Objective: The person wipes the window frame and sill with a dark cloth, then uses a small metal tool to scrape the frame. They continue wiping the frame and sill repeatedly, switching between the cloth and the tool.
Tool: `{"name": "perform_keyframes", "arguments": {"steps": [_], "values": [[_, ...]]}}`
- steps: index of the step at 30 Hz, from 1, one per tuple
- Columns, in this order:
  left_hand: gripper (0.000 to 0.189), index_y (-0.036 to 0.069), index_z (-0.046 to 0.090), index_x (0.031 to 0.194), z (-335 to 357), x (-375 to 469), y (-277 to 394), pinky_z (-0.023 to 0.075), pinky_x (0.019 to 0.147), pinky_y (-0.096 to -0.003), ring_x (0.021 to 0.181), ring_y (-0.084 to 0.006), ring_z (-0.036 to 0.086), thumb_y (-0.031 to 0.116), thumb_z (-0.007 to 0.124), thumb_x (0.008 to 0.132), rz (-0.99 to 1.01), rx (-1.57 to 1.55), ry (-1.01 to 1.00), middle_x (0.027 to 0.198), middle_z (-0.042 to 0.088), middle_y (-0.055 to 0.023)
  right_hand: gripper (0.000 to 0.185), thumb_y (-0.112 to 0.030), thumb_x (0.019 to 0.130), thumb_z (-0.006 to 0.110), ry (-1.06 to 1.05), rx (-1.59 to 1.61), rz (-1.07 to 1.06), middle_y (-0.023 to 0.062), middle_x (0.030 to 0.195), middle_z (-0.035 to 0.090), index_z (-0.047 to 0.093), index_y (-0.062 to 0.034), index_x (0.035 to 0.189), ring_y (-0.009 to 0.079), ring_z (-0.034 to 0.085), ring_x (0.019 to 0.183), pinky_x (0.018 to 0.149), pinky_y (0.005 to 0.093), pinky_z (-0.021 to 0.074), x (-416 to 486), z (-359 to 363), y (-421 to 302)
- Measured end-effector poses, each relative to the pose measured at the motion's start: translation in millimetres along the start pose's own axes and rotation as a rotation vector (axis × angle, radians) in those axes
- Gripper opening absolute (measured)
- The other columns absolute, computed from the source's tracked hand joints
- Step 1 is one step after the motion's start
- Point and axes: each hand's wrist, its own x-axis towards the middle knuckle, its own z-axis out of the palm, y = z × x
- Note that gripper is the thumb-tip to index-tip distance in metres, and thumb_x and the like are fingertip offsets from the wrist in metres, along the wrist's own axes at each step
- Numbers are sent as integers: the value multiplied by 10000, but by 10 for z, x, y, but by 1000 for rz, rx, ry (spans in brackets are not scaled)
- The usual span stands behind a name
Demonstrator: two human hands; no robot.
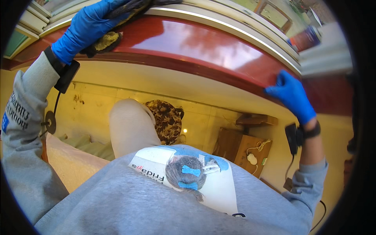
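Observation:
My left hand, in a blue disposable glove, holds a dark cloth against the window frame at the upper left. A yellowish, worn-looking part of it hangs below the hand onto the glossy red windowsill. My right hand, gloved alike, rests at the front edge of the sill on the right. Its fingers are curled, and nothing shows in them. Behind the sill runs the pale metal track of a sliding window. Bright reflections lie on the sill's surface.
A red and blue can stands by the window at the upper right. Below the sill are a round stool with a patterned brown cover, a wooden board with a white plug and cord, and a small wooden shelf.

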Motion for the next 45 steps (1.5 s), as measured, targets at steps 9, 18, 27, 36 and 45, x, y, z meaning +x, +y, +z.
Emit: {"name": "perform_keyframes", "arguments": {"steps": [9, 18, 27, 36, 45], "values": [[482, 97, 448, 1410, 380, 182, 184, 346, 1054, -272, 1264, -175, 492, 132, 569, 945, -158, 155, -57, 1382, 526, -103, 531, -536, 779, 710, 168, -229, -476, 156, 715, 559, 604, -18, 828, 250, 537, 649, 627, 369, 458, 210, 327, 585], [483, 113, 432, 1421, 448, 259, 350, 345, 1056, -275, 1263, -216, 500, 168, 531, 951, -229, 322, -51, 1394, 514, -108, 762, -671, 734, 620, 12, -118, -329, 245, 1023, 670, 691, 36, 1010, 383, 630, 979, 891, 404, 466, 98, 149, 519], [491, 134, 433, 1425, 436, 117, 7, 371, 1030, -261, 1237, -170, 522, 129, 529, 944, -101, 213, 54, 1377, 538, -72, 749, -654, 733, 627, 46, -136, -256, 246, 1018, 673, 687, 35, 1023, 371, 642, 958, 872, 395, 474, 181, 164, 209], [487, 116, 446, 1410, 395, 118, 166, 370, 1032, -271, 1238, -205, 527, 119, 530, 931, -162, 309, 50, 1368, 540, -106, 692, -612, 750, 645, 50, -44, -295, 232, 980, 684, 689, 27, 1009, 355, 651, 934, 847, 390, 482, 47, 108, 269], [515, 105, 452, 1402, 489, 53, -16, 381, 1030, -288, 1230, -238, 535, 74, 538, 896, -112, 380, 112, 1350, 550, -125, 636, -578, 763, 665, 107, 12, -356, 229, 916, 687, 690, 32, 942, 348, 660, 863, 807, 391, 495, -29, 207, 387]]}}
